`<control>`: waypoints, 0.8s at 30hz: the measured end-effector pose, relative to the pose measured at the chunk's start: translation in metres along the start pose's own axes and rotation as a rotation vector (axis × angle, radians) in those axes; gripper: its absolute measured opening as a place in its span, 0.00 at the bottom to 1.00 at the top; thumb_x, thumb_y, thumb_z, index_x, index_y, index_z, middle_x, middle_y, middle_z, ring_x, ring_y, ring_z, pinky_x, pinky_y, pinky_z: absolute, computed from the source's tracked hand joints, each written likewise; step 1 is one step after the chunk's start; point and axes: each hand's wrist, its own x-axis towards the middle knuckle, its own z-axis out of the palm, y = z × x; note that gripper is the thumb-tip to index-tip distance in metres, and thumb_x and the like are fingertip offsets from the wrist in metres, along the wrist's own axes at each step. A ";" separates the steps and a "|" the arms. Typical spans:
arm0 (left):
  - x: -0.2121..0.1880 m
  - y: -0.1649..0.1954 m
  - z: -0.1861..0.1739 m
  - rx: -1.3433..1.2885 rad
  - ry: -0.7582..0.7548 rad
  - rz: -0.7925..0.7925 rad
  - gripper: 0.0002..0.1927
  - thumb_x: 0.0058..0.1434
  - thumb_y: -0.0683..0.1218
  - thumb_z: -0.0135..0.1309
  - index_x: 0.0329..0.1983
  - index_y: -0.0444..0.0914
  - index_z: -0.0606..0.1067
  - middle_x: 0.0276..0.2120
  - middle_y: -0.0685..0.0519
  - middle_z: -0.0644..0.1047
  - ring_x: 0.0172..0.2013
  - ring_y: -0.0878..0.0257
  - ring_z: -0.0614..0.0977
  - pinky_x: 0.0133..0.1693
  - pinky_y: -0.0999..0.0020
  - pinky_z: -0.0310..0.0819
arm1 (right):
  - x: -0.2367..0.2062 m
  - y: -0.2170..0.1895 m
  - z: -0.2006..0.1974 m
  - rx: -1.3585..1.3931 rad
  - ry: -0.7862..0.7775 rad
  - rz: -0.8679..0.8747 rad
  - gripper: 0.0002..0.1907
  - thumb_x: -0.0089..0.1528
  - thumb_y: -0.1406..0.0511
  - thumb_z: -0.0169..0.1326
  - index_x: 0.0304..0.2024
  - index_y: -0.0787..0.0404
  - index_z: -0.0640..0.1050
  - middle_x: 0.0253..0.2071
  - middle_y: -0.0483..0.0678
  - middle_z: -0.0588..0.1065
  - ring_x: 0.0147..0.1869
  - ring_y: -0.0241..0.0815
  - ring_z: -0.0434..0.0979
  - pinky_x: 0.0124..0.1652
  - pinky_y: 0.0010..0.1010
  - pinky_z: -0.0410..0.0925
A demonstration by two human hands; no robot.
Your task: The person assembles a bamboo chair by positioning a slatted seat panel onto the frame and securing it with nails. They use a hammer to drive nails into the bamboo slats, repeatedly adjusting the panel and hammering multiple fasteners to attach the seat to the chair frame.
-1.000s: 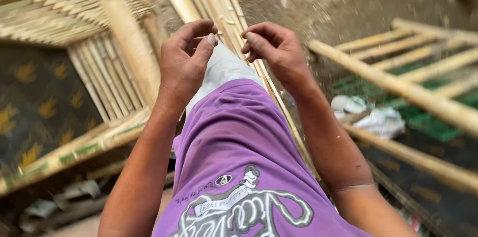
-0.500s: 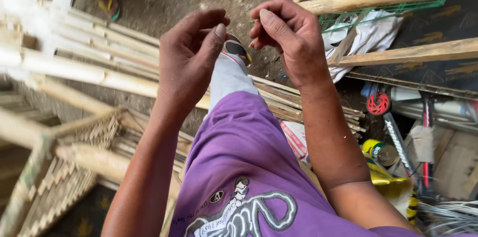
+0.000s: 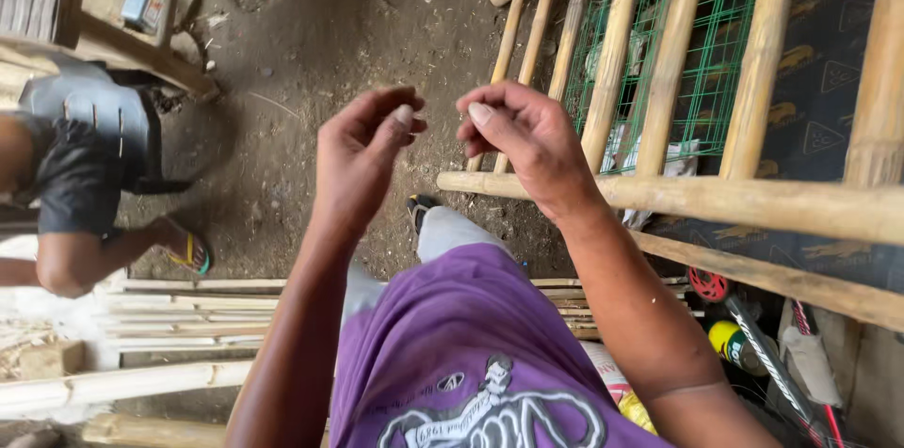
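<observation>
Floor: I see bare dirt floor (image 3: pixel 377 24) left of the bamboo frame (image 3: pixel 659 62).
Hands: left hand (image 3: pixel 363 152) and right hand (image 3: pixel 523 133) raised before the frame, each grip pressed together, apparently empty.

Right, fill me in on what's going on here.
A person in a purple shirt stands over a dirt floor, both hands raised. The left hand and right hand pinch their fingers close together; whatever is between them is too small to see. A bamboo frame stands at right. Another person crouches at left.

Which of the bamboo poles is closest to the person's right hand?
The thick horizontal bamboo pole running across the frame just under the right hand. It lies crosswise, while the other nearby poles of the frame stand up and down with green mesh behind them.
</observation>
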 end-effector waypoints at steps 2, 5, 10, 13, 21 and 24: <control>0.060 0.011 -0.007 0.002 0.009 -0.017 0.14 0.71 0.42 0.51 0.56 0.31 0.76 0.48 0.47 0.83 0.45 0.63 0.85 0.48 0.67 0.81 | 0.057 -0.023 -0.014 -0.007 -0.021 -0.024 0.13 0.70 0.63 0.53 0.51 0.67 0.78 0.39 0.50 0.80 0.40 0.36 0.80 0.44 0.28 0.75; 0.155 0.016 -0.020 -0.018 0.007 -0.054 0.14 0.70 0.41 0.50 0.55 0.30 0.77 0.47 0.47 0.82 0.44 0.62 0.85 0.48 0.67 0.82 | 0.148 -0.040 -0.029 0.018 -0.003 0.022 0.13 0.69 0.63 0.53 0.50 0.67 0.78 0.39 0.50 0.79 0.40 0.36 0.80 0.43 0.29 0.76; 0.328 -0.009 -0.041 -0.002 -0.020 -0.027 0.13 0.69 0.41 0.51 0.54 0.30 0.77 0.45 0.47 0.83 0.42 0.63 0.85 0.45 0.69 0.81 | 0.319 -0.024 -0.058 -0.040 0.030 0.046 0.13 0.69 0.64 0.53 0.51 0.66 0.77 0.40 0.49 0.79 0.41 0.36 0.80 0.43 0.29 0.76; 0.468 -0.018 -0.044 -0.024 -0.050 -0.013 0.14 0.68 0.41 0.52 0.54 0.30 0.77 0.43 0.48 0.83 0.40 0.64 0.86 0.43 0.69 0.81 | 0.447 -0.020 -0.085 -0.074 0.058 0.026 0.13 0.69 0.64 0.54 0.52 0.65 0.77 0.42 0.49 0.79 0.43 0.36 0.80 0.46 0.30 0.76; 0.805 0.008 -0.018 -0.014 -0.106 0.008 0.13 0.67 0.42 0.53 0.52 0.31 0.78 0.39 0.49 0.84 0.37 0.66 0.84 0.40 0.70 0.80 | 0.733 -0.072 -0.191 -0.072 0.208 0.102 0.13 0.68 0.63 0.54 0.52 0.64 0.77 0.43 0.47 0.79 0.45 0.38 0.81 0.47 0.32 0.77; 0.913 0.007 -0.017 0.083 -0.089 0.048 0.13 0.65 0.43 0.54 0.49 0.32 0.80 0.35 0.48 0.84 0.36 0.65 0.84 0.39 0.69 0.79 | 0.854 -0.075 -0.245 -0.106 0.176 0.126 0.12 0.68 0.64 0.54 0.50 0.64 0.78 0.41 0.47 0.79 0.43 0.37 0.80 0.45 0.32 0.76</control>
